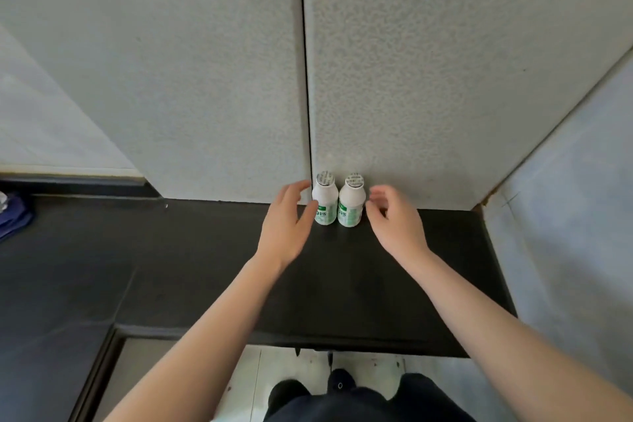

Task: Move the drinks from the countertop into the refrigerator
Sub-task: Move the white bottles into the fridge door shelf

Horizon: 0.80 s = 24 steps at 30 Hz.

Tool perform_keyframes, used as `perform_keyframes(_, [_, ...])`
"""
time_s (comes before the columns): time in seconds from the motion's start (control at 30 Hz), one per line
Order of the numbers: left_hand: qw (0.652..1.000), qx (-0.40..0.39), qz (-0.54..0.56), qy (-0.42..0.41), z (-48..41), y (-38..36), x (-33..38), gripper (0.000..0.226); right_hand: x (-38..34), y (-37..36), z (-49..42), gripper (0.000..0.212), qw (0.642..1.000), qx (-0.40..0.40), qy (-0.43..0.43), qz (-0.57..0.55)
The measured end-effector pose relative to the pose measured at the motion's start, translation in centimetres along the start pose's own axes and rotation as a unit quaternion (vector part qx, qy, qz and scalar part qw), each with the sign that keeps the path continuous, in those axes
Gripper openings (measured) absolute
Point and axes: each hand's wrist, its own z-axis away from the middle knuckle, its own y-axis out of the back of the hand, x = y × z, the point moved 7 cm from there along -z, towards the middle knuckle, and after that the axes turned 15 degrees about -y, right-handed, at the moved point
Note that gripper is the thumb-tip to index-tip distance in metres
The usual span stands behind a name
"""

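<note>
On the dark table [205, 250], against the grey wall [428, 96], two bottles [325, 204] stand upright side by side. Our left hand [286, 223] flanks the left one, our right hand [394, 219] the right, both spread wide, empty, equally near.

No word or number can be read with certainty. At the back edge of the matte black countertop [205, 250] stand two small white plastic bottles, and each wears a green-and-white label, one on the left bottle [325, 203] and one on the right bottle [351, 204], with bold green characters low on the body that are too small and blurred to make out. Their round silver foil lids [325, 178] carry fine grey print, equally illegible.
</note>
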Motion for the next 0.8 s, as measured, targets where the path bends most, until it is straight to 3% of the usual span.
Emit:
perform_keyframes(0.2, [0.995, -0.068, -0.042, -0.064, -3.9, -2.9, 0.1, 0.043, -2.1, -1.5, -2.2, 0.039, 0.994, 0.001, 0.072, 0.078])
perform_keyframes(0.5, [0.998, 0.01, -0.057, -0.021, -3.6, -3.1, -1.4, 0.019, -2.0, -2.4, -3.1, 0.036, 0.986, 0.025, 0.116, 0.118])
perform_keyframes(0.8, [0.998, 0.068, -0.016, 0.007, -2.6, -2.6, -2.6, 0.014, -0.6, -2.2, -2.9, 0.043, 0.988, 0.035, 0.111, 0.097])
